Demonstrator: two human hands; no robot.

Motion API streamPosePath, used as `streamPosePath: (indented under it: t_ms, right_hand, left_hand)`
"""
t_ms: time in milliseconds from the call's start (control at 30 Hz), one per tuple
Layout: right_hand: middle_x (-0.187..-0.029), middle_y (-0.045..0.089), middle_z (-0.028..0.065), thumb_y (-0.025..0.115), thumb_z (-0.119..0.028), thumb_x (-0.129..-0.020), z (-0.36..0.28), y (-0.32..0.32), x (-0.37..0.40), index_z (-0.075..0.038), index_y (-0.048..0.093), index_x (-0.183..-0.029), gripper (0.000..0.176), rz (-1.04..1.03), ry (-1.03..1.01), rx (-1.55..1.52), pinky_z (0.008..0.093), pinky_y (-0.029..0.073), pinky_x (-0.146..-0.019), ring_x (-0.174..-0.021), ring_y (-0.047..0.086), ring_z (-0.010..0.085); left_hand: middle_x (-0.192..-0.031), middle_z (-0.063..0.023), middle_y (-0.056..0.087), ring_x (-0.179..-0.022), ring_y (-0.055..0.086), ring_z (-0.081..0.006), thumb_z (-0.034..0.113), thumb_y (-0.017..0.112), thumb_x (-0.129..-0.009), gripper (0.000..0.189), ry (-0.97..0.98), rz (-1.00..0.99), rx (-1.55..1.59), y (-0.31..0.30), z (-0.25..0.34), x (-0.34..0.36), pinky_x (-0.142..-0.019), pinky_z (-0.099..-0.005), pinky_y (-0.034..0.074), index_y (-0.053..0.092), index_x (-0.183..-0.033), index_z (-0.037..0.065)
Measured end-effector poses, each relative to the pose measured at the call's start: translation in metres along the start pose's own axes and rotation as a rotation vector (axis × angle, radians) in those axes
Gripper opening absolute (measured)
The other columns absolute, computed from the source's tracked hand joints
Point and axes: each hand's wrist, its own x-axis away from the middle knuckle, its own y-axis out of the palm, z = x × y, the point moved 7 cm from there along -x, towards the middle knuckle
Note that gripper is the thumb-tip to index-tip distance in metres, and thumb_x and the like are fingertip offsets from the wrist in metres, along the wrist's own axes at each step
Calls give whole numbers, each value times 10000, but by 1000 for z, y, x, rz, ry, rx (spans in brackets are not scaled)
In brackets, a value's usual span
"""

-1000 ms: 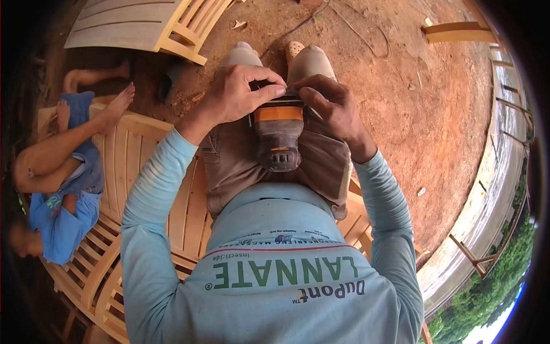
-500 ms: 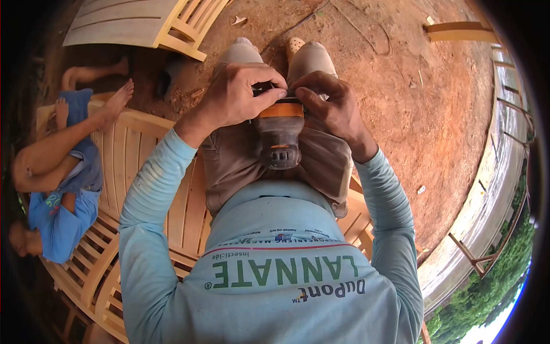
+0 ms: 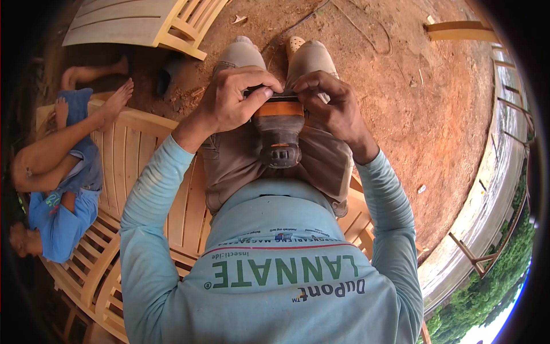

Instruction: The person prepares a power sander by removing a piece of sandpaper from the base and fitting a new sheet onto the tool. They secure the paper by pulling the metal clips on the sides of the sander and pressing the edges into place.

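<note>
An orange and black power tool rests between my thighs, its dark rounded end toward my belly and its flat pad facing away. My left hand is at the left edge of the pad, thumb and fingers bent together over it. At the right edge, my right hand has its fingers curled in against the same pad. Whatever thin piece the fingertips may pinch is too small to make out.
Under me is a slatted wooden bench. Another person in blue sits on it at the left. A wooden chair stands at the upper left. A cord lies on the dirt ground.
My left hand has shifted slightly left, its thumb drawn back along the pad's edge. My right hand's fingers have moved slightly at the other side.
</note>
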Motion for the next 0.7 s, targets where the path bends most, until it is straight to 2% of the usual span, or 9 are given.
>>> streamPosePath:
  t_ms: [167, 267, 533, 700]
  right_hand:
    - [-1149, 800, 120, 730, 23, -934, -5, 4, -2, -5, 801, -1109, 190, -14, -129, 54, 390, 624, -932, -1050, 792, 265]
    - [-1155, 797, 149, 720, 30, -913, -7, 3, -2, 4, 800, -1096, 201, -24, -97, 62, 413, 627, -957, -1073, 799, 318]
    - [-1128, 794, 165, 714, 33, -904, -14, 4, -3, 9, 799, -1085, 202, -23, -135, 110, 426, 632, -943, -1063, 803, 340]
    - [-1133, 791, 163, 717, 35, -899, -13, 4, -4, -6, 806, -1105, 228, -37, -163, 123, 431, 635, -920, -1045, 802, 350]
  left_hand:
    - [-1108, -138, 829, -1044, 806, -277, -9, 702, -1021, 147, 5, 3, -25, -1, 1, 1, -944, -378, 623, 803, -1128, -6]
    - [-1112, -140, 829, -1047, 809, -285, -14, 710, -1018, 144, -6, 19, -50, 1, 2, 0, -949, -382, 625, 803, -1126, -1]
    - [-1120, -140, 824, -1051, 808, -291, -20, 728, -1012, 134, 47, 44, -53, 1, 5, 3, -948, -393, 624, 803, -1121, 1]
    - [-1118, -136, 817, -1064, 798, -281, -21, 731, -1014, 135, 10, 35, -43, 5, 0, 3, -970, -386, 614, 800, -1128, -3]
